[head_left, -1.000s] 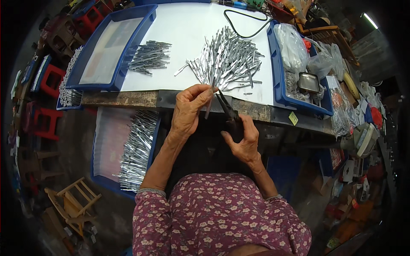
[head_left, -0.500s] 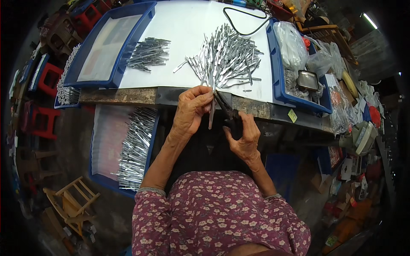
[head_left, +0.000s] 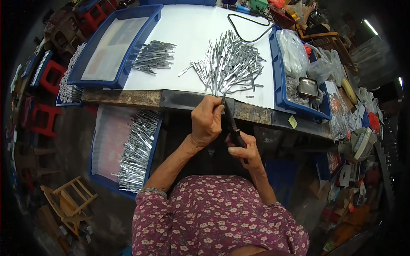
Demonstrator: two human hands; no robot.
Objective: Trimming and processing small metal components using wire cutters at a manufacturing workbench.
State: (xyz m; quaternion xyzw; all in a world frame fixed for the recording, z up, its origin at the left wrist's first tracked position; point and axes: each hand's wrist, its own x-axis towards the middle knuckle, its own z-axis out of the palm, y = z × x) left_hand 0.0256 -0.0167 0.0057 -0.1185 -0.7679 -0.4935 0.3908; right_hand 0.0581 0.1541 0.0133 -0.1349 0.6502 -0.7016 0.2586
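Observation:
Dark-handled pliers (head_left: 229,116) are gripped in my right hand (head_left: 249,152), just off the table's front edge, jaws pointing away from me. My left hand (head_left: 206,121) is pinched closed beside the jaw tips. Its fingers hide most of the thin metal strip between them. Right beyond the fingertips, a large fanned pile of thin silvery metal strips (head_left: 232,62) lies on the white tabletop (head_left: 183,25). To its left, a smaller bundle of similar strips (head_left: 154,56) lies beside a blue tray (head_left: 121,79).
A blue bin (head_left: 278,81) with plastic bags and a small metal dish (head_left: 308,87) stands at the right. Below the table on the left, another blue tray (head_left: 95,168) holds many strips. A black cord loop (head_left: 247,40) lies at the back. A wooden stool (head_left: 70,205) is on the floor.
The pliers have turned to point more straight ahead, and my right hand has lowered slightly. My left hand has shifted right; the strip that hung below its fingers no longer shows.

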